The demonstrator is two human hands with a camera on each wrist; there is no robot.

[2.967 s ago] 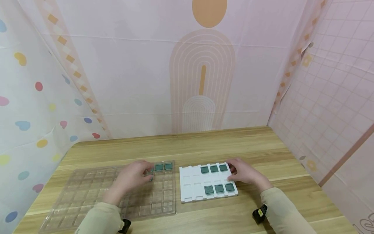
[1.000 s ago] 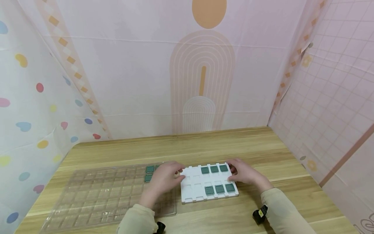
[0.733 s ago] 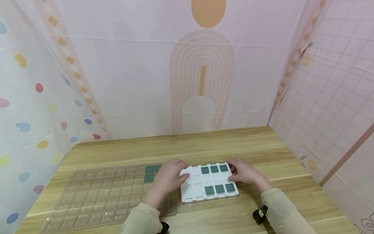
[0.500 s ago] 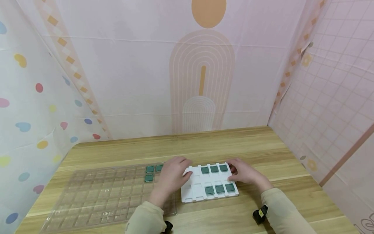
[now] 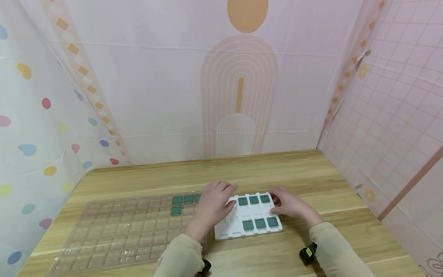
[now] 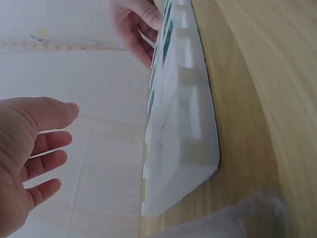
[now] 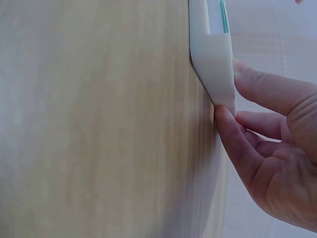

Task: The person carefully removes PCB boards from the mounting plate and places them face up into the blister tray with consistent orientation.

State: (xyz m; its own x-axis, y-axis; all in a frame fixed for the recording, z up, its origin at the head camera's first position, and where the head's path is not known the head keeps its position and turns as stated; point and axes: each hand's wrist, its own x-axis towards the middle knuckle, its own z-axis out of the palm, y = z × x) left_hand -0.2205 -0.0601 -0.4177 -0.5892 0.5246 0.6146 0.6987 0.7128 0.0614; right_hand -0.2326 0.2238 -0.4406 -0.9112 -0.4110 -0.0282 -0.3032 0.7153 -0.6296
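In the head view my left hand point(image 5: 212, 204) is over the left end of a white tray point(image 5: 223, 227), thumb and fingers apart. The left wrist view shows this hand with nothing between its fingertips, apart from the tray. My right hand point(image 5: 288, 202) holds the tray's right end; the right wrist view shows its thumb on top and a fingertip at the lower edge. Green square chips lie in the tray, three in the far row, such as this chip point(image 5: 243, 201), and three in the near row. The tray's far left corner is hidden by my left hand.
A clear plastic tray point(image 5: 138, 231) with many square pockets lies left of the white tray. Several green chips point(image 5: 177, 200) sit in its far right pockets. Both trays rest on a wooden table point(image 5: 277, 169) in front of hanging printed cloths point(image 5: 166, 96).
My left hand has moved right from the clear tray to over the white tray's left part. The right hand has kept its place on the tray's right end.
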